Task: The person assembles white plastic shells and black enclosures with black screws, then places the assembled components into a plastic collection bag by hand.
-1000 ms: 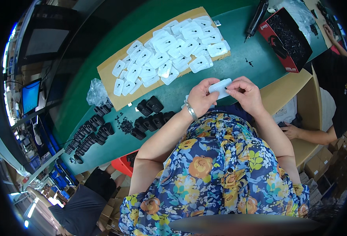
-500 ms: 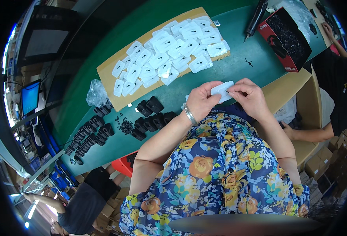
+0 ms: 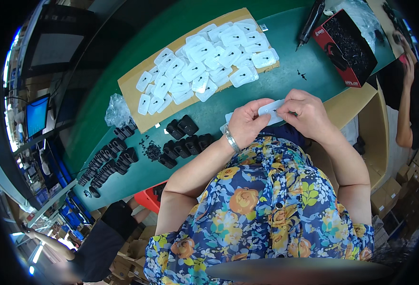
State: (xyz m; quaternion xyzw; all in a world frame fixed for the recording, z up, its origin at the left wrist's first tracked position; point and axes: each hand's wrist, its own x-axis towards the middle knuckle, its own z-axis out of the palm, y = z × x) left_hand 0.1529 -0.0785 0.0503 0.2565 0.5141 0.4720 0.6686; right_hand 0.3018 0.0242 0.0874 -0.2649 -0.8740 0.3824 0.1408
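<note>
**Right grip and co-worker moved**

Right grip slid slightly rightward vs a second ago, fingers now curled tighter at the white plastic piece. Right forearm swung outward. Co-worker's arm on the right came off the carton, now raised.

The left hand is gripping, its thumb lying across the near side and its fingers curling behind. Close to its right, the right hand is bending its fingers inward, thumb and forefinger seemingly pinching, though the tips are too small to read clearly. Both the left forearm and right forearm are slanting inward from bent elbows, the hands nearly meeting.
</note>
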